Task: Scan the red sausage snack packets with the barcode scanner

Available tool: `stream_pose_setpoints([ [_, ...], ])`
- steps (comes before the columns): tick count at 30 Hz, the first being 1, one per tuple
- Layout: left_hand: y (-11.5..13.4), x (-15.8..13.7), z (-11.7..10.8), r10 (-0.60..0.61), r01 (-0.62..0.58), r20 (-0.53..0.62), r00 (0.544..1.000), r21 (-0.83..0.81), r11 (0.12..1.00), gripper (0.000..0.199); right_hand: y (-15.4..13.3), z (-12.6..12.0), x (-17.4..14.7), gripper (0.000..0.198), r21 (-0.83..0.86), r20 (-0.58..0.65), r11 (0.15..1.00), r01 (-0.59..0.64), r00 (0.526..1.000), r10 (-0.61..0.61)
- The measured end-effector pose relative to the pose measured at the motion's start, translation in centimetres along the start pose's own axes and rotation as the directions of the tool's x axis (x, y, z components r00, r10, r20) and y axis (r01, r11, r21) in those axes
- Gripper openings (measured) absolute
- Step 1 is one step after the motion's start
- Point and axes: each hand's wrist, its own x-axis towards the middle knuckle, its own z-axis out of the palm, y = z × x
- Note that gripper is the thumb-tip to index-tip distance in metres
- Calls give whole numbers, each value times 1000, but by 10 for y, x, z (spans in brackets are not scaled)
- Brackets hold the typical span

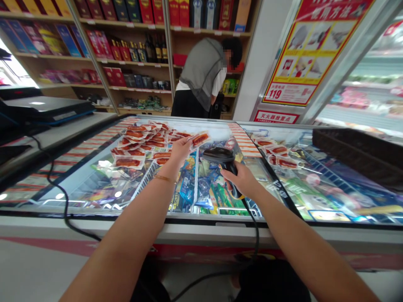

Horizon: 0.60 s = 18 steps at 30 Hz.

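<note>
Sausage packet [200, 139], clear-wrapped and reddish brown, is pinched by one end in the left hand [181, 151], held out over the far middle of the glass-topped freezer [204, 230]. The right hand [242, 179] is wrapped around the grip of a black handheld scanner [220, 154], whose head lies just to the right of the packet and a little nearer, apart from it. Whether a finger presses the trigger I cannot tell. A cable [257, 239] runs from the scanner's grip down over the near edge.

To the left of the left hand, a loose heap of similar packets [143, 140] lies on the glass; a smaller group [278, 154] lies to the right, beyond the scanner.

The step in hand looks like lining up this one packet with the scanner. No code can be made out on it at this size, so the next move seems to call for tilting the wrapper until its printed side faces the scanner's window, with the left hand's fingers clear of the print and the right hand steady.
</note>
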Motion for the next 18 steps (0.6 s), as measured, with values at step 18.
stream_pose_setpoints([
  [18, -6, -1, 4, -23, 19, 48, 999, 77, 997, 32, 2, -1, 0, 20, 21, 13, 1000, 0, 1000, 0],
])
